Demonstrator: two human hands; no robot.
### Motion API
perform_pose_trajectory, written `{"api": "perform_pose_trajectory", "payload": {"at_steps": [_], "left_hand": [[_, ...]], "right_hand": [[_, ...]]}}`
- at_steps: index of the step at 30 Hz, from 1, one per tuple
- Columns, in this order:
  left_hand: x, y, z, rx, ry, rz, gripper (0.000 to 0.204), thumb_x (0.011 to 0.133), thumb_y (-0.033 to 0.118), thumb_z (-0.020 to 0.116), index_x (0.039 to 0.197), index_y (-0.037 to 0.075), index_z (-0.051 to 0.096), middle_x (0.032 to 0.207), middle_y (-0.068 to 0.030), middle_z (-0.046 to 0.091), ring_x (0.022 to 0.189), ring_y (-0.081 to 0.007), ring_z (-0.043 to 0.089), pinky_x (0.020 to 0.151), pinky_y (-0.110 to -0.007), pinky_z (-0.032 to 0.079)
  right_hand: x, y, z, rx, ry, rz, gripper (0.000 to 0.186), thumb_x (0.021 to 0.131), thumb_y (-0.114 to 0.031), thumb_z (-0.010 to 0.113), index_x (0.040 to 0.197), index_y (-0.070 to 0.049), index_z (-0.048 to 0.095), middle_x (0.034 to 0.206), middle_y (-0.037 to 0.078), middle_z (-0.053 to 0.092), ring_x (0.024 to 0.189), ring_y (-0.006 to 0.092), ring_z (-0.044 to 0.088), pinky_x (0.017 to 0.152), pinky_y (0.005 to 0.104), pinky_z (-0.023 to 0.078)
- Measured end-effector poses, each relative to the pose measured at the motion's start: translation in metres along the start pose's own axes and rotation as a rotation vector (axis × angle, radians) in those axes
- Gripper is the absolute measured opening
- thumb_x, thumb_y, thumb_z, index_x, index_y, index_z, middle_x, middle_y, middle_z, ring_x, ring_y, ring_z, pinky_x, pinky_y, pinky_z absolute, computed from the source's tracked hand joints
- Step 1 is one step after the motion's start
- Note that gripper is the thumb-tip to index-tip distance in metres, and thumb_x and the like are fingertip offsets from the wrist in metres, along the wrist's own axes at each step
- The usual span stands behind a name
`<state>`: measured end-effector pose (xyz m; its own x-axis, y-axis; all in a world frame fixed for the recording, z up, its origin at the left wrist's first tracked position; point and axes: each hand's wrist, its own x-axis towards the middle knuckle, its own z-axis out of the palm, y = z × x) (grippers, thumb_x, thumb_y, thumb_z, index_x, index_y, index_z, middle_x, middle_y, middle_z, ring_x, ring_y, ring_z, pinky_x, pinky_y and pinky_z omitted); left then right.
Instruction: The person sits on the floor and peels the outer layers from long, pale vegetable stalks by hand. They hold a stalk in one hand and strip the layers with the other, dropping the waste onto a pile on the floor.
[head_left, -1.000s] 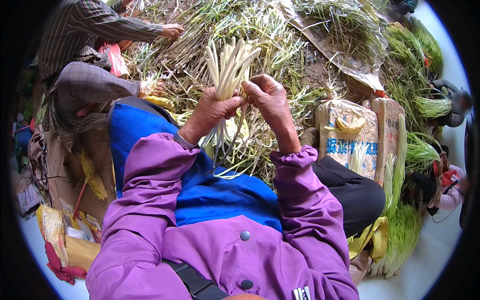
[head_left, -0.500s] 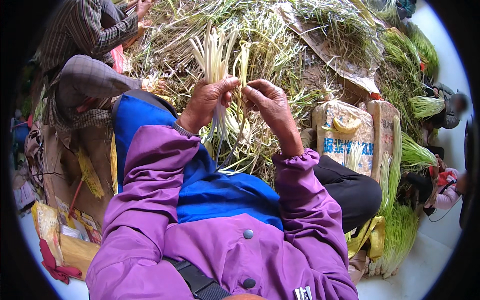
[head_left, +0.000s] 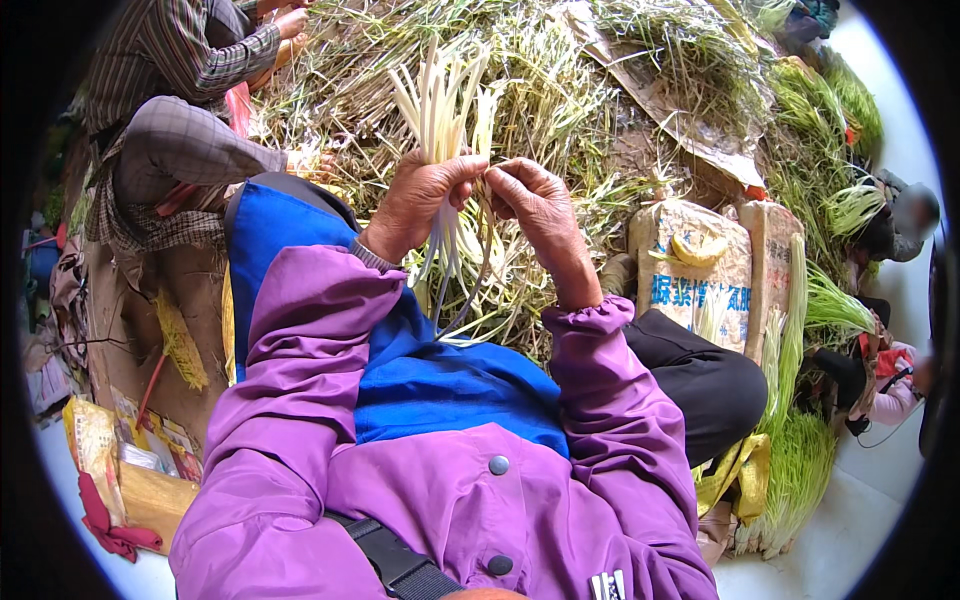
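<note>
My left hand (head_left: 415,205) is wrapped round a bunch of pale, whitish-green stalks (head_left: 440,105), held upright in front of my lap. Their thinner ends hang below the fist toward the blue cloth (head_left: 460,395) over my knees. Close against the left thumb, my right hand (head_left: 540,210) pinches a single stalk with its thumb and forefinger. A darker, limp strand (head_left: 484,262) trails down beneath the pinch. My fingers hide just where the right hand grips.
Cut stalks and straw (head_left: 370,60) cover the ground ahead. Stuffed sacks (head_left: 700,265) stand at my right knee, a yellow curved scrap on one. Bundles of green stalks (head_left: 790,480) lie farther right. Another person in a striped sleeve (head_left: 200,60) sits at left; others work at far right.
My hands have come together, the right fingertips now meeting the left thumb. The stalk in the right hand has shifted closer to the bunch.
</note>
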<state>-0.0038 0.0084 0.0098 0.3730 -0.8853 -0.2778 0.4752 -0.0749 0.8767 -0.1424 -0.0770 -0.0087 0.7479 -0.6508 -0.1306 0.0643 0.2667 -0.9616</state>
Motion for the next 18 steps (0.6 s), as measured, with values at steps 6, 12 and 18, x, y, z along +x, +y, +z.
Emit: {"api": "perform_pose_trajectory", "payload": {"at_steps": [6, 12, 18], "left_hand": [[0.013, -0.009, -0.009, -0.116, 0.081, -0.003, 0.006, 0.082, 0.009, 0.066, 0.082, 0.005, 0.063, 0.060, 0.0031, 0.055, 0.050, -0.0050, 0.050, 0.047, -0.018, 0.040], [0.016, -0.005, -0.005, -0.124, 0.183, 0.074, 0.008, 0.080, 0.008, 0.069, 0.082, 0.004, 0.062, 0.063, 0.0020, 0.057, 0.050, -0.0056, 0.052, 0.045, -0.018, 0.041], [0.024, 0.015, -0.018, -0.146, 0.230, 0.075, 0.011, 0.081, 0.012, 0.067, 0.082, 0.008, 0.057, 0.057, 0.0055, 0.049, 0.048, -0.0053, 0.044, 0.052, -0.024, 0.041]], "right_hand": [[0.002, 0.006, -0.005, -0.071, 0.091, 0.021, 0.017, 0.089, -0.016, 0.059, 0.088, 0.000, 0.062, 0.074, 0.003, 0.063, 0.066, 0.0069, 0.057, 0.060, 0.0205, 0.046], [0.011, 0.034, -0.016, -0.441, 0.165, 0.193, 0.020, 0.078, -0.020, 0.059, 0.082, -0.001, 0.064, 0.067, 0.008, 0.064, 0.062, 0.0137, 0.060, 0.058, 0.0276, 0.047], [-0.011, 0.121, -0.074, -1.044, 0.148, 0.500, 0.031, 0.074, -0.023, 0.050, 0.086, 0.004, 0.061, 0.087, 0.026, 0.062, 0.083, 0.0346, 0.060, 0.075, 0.0421, 0.046]]}}
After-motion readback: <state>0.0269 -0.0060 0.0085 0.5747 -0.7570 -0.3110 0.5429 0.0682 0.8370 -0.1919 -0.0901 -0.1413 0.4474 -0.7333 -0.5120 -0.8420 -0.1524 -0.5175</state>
